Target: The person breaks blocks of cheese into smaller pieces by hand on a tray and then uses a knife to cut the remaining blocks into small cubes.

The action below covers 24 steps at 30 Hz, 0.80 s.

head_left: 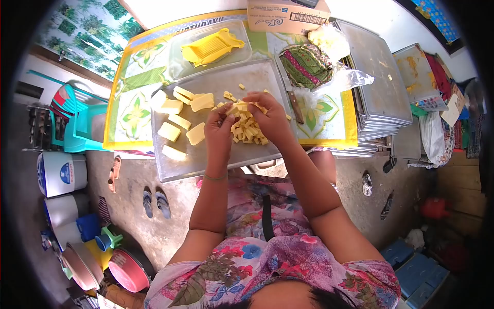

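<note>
Over a metal tray (180,159) my left hand (220,123) is closed, its thumb and fingertips pinching some yellow cheese. Opposite it, my right hand (271,118) has its fingers bent around small yellow cheese pieces (240,108) between the two hands. Beneath them lies a heap of cut cheese sticks (248,133). Larger cheese slabs (169,132) are spread over the tray's left part, one thick slab (202,102) near my left hand. A knife (295,105) with a brown handle rests along the tray's right edge. My fingers partly hide what they hold.
Behind the tray, a clear plastic tub (181,69) holds a yellow ridged object (213,46). Patterned green cloth (306,66), a plastic bag (329,42) and a cardboard box (288,16) are at the back. Stacked metal trays (375,77) stand right; a turquoise chair (77,121) stands left.
</note>
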{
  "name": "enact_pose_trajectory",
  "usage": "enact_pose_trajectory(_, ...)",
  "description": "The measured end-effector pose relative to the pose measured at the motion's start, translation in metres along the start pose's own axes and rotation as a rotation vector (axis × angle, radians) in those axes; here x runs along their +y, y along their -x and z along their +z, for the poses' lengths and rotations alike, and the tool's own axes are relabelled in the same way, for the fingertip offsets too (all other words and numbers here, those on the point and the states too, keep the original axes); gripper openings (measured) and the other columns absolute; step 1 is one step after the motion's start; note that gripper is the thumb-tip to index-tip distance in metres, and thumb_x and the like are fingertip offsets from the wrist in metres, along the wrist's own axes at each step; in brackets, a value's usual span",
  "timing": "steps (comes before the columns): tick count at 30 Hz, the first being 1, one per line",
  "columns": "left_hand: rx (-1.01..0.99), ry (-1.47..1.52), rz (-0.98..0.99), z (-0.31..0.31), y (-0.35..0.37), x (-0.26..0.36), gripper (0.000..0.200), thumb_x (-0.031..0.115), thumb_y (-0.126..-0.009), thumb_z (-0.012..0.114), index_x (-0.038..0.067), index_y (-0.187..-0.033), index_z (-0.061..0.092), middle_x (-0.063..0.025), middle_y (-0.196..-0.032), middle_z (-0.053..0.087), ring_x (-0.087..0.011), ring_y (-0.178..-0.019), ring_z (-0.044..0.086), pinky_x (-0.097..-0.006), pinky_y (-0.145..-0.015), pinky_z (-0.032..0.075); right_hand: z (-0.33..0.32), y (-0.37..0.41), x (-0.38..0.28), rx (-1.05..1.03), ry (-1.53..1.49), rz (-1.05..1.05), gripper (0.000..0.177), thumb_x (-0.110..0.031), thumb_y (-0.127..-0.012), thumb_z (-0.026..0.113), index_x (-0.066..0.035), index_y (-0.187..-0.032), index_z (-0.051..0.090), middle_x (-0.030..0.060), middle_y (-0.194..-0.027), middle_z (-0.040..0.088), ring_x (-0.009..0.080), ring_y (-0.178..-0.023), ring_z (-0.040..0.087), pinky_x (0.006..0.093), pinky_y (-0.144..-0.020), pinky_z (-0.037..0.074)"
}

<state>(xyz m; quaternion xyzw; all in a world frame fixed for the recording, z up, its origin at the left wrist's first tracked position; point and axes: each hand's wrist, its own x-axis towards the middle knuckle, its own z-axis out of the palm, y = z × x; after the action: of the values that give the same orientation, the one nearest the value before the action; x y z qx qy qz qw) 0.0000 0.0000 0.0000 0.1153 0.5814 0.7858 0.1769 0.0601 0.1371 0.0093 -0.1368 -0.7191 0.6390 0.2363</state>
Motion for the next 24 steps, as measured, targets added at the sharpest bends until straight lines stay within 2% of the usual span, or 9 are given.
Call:
enact_pose_trajectory(2,0.025,-0.041,-0.02,0.0,-0.002,-0.001,0.029,0.003,-0.088,0.06,-0.007,-0.116,0.056,-0.0114,-0.103,0.063,-0.0145,-0.088,0.063,-0.026,-0.078,0.054,0.0,-0.002,-0.002,0.066,0.367,-0.238,0.026,-0.005,-0.083,0.061,-0.005,-0.109,0.065,0.0156,-0.117,0.059,0.0281,-0.109,0.056,0.0356,-0.095,0.043)
enact_pose_trajectory(5,0.022,-0.072,0.023,-0.004,-0.021,-0.007,0.028,0.005,-0.087,0.063,-0.004,-0.113,0.059,-0.0097,-0.1,0.062,-0.015,-0.083,0.063,-0.0266,-0.077,0.054,0.004,-0.011,-0.011,0.062,0.307,-0.25,0.029,-0.004,-0.082,0.061,-0.005,-0.11,0.064,0.0158,-0.116,0.059,0.0302,-0.108,0.057,0.0358,-0.095,0.044)
enact_pose_trajectory(8,0.028,-0.036,0.044,-0.003,-0.026,-0.01,0.029,0.005,-0.086,0.064,-0.006,-0.113,0.059,-0.008,-0.095,0.064,-0.0129,-0.083,0.062,-0.0248,-0.076,0.053,0.01,-0.005,-0.012,0.026,0.283,-0.265,0.032,-0.006,-0.083,0.061,-0.005,-0.115,0.061,0.0146,-0.114,0.059,0.0282,-0.107,0.057,0.035,-0.092,0.045)
enact_pose_trajectory(11,0.041,-0.073,0.05,0.005,-0.02,0.006,0.028,0.007,-0.086,0.064,-0.005,-0.111,0.06,-0.0076,-0.095,0.064,-0.0131,-0.082,0.062,-0.0256,-0.075,0.053,0.015,-0.001,-0.014,0.037,0.161,-0.115,0.035,-0.007,-0.085,0.062,-0.003,-0.12,0.057,0.0133,-0.109,0.06,0.0226,-0.1,0.06,0.0325,-0.086,0.049)
enact_pose_trajectory(14,-0.065,-0.012,0.025,0.006,-0.002,0.021,0.023,0.006,-0.088,0.061,-0.004,-0.11,0.061,-0.0081,-0.099,0.064,-0.0147,-0.084,0.063,-0.0277,-0.076,0.054,0.009,0.003,-0.012,-0.086,-0.154,0.042,0.031,-0.011,-0.086,0.065,0.001,-0.113,0.056,0.01,-0.098,0.063,0.0163,-0.089,0.062,0.0293,-0.077,0.051)
enact_pose_trajectory(17,-0.16,0.191,-0.006,0.005,0.019,0.031,0.021,0.004,-0.09,0.058,-0.003,-0.109,0.061,-0.0094,-0.1,0.065,-0.0171,-0.086,0.064,-0.0298,-0.077,0.055,0.005,0.023,-0.036,-0.145,-0.608,0.086,0.029,-0.008,-0.085,0.066,0.0,-0.112,0.055,0.0058,-0.094,0.063,0.0126,-0.083,0.062,0.0264,-0.075,0.053)
enact_pose_trajectory(20,-0.17,0.238,-0.033,0.006,0.04,0.044,0.023,0.003,-0.09,0.056,-0.002,-0.112,0.061,-0.0076,-0.096,0.065,-0.0166,-0.083,0.064,-0.031,-0.077,0.055,-0.003,0.041,-0.042,-0.168,-0.74,0.132,0.03,-0.006,-0.085,0.066,0.0,-0.112,0.054,0.006,-0.096,0.063,0.0136,-0.084,0.062,0.0276,-0.077,0.054)
enact_pose_trajectory(24,-0.162,0.217,-0.09,0.006,0.054,0.053,0.024,0.003,-0.091,0.056,-0.001,-0.114,0.06,-0.0052,-0.093,0.064,-0.014,-0.08,0.063,-0.0292,-0.076,0.055,-0.008,0.055,-0.047,-0.141,-0.765,0.148,0.025,-0.006,-0.087,0.064,0.0,-0.109,0.056,0.0073,-0.096,0.062,0.0138,-0.085,0.063,0.028,-0.078,0.054)
